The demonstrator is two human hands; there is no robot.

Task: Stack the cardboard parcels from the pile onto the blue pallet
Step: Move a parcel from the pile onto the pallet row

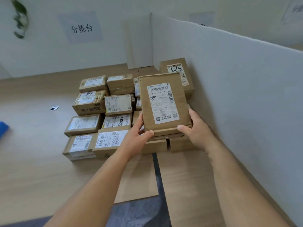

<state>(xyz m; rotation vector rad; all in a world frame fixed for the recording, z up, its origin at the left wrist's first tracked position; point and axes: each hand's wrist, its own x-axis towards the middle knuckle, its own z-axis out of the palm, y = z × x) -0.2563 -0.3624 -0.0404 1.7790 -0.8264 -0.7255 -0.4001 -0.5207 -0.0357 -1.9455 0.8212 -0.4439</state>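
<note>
I hold a flat cardboard parcel (pixel 162 105) with a white shipping label, tilted up above the pile. My left hand (pixel 139 136) grips its near left corner and my right hand (pixel 195 128) grips its near right corner. Beneath and to the left lies the pile of several labelled cardboard parcels (pixel 101 118) on a wooden table (pixel 32 161). A taller parcel (pixel 177 74) marked in black pen stands behind the held one. A small piece of something blue (pixel 3 128) shows at the far left edge; I cannot tell whether it is the pallet.
A white partition board (pixel 237 89) runs along the right side of the table, close to my right arm. A round cable hole (pixel 54 108) sits in the tabletop left of the pile. A paper sign (pixel 82 28) hangs on the back wall. Grey floor (pixel 136 213) shows below.
</note>
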